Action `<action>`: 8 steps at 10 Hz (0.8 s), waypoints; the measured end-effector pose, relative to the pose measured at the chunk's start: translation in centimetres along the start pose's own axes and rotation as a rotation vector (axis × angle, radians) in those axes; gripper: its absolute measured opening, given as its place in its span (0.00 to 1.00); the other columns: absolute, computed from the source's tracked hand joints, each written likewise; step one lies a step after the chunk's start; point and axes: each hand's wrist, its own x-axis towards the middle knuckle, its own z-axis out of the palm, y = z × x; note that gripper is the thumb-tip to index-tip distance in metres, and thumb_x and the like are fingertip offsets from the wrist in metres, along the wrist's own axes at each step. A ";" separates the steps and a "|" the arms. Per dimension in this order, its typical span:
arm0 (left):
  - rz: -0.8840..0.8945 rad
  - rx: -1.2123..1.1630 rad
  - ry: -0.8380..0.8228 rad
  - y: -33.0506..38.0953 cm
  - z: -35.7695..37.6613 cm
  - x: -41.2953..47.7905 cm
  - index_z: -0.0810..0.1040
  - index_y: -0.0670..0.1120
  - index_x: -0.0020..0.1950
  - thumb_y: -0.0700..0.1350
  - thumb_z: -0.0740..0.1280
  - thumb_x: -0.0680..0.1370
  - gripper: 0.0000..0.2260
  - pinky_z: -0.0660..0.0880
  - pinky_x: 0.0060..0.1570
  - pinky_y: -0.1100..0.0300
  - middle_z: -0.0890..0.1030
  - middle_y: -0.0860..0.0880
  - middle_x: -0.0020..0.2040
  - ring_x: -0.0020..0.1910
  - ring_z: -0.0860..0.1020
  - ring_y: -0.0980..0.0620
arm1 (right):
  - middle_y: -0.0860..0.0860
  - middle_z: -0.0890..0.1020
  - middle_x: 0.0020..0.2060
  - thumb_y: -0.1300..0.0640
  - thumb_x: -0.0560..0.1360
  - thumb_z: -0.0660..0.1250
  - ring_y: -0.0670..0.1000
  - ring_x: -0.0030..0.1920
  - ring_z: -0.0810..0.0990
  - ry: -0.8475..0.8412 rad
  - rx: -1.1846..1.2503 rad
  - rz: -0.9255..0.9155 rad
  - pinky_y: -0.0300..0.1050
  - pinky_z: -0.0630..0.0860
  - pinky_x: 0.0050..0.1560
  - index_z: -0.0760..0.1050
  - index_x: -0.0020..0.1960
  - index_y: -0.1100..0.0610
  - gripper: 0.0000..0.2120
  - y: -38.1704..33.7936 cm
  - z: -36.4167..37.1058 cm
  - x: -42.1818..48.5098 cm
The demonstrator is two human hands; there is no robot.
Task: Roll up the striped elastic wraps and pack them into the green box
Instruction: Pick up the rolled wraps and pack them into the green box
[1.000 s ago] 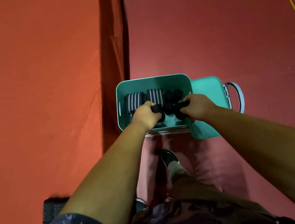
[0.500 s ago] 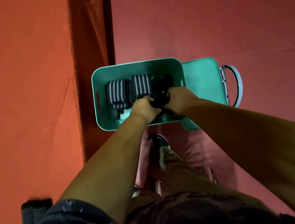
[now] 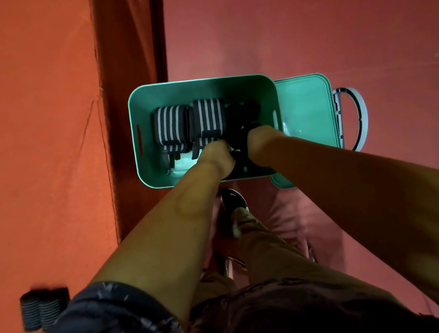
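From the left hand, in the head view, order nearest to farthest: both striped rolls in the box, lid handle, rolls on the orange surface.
1. Middle striped roll, just beyond the left hand.
2. Left striped roll, by the green box left wall.
3. Lid handle, far right.
4. Outside rolls, lower left.

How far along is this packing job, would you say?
Done: two striped rolls sit side by side in the green box. In hand: the left hand and right hand grip dark rolls low inside the box. Left: two rolled wraps wait on the orange surface, and the lid lies open beside the box.
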 end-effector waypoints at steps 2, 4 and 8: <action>-0.020 -0.039 -0.007 -1.1 -2.4 -0.9 0.84 0.44 0.66 0.39 0.67 0.82 0.13 0.79 0.63 0.53 0.85 0.43 0.61 0.62 0.82 0.42 | 0.62 0.80 0.68 0.63 0.86 0.61 0.62 0.68 0.79 -0.021 -0.166 -0.066 0.51 0.77 0.61 0.78 0.69 0.64 0.15 0.5 0.2 -0.5; -0.045 -0.266 0.070 -4.3 -4.9 -2.5 0.80 0.50 0.43 0.38 0.69 0.78 0.08 0.83 0.60 0.44 0.87 0.40 0.53 0.54 0.85 0.36 | 0.60 0.85 0.59 0.64 0.84 0.64 0.62 0.60 0.83 -0.048 0.130 -0.042 0.52 0.79 0.59 0.83 0.58 0.64 0.10 0.0 -1.5 -2.4; -0.101 -0.542 0.335 -12.1 -9.9 -14.9 0.77 0.50 0.45 0.35 0.65 0.82 0.11 0.77 0.37 0.61 0.86 0.46 0.42 0.33 0.81 0.51 | 0.57 0.87 0.48 0.61 0.85 0.63 0.55 0.41 0.87 -0.045 0.564 -0.139 0.57 0.85 0.53 0.79 0.52 0.61 0.07 -10.7 -4.1 -4.2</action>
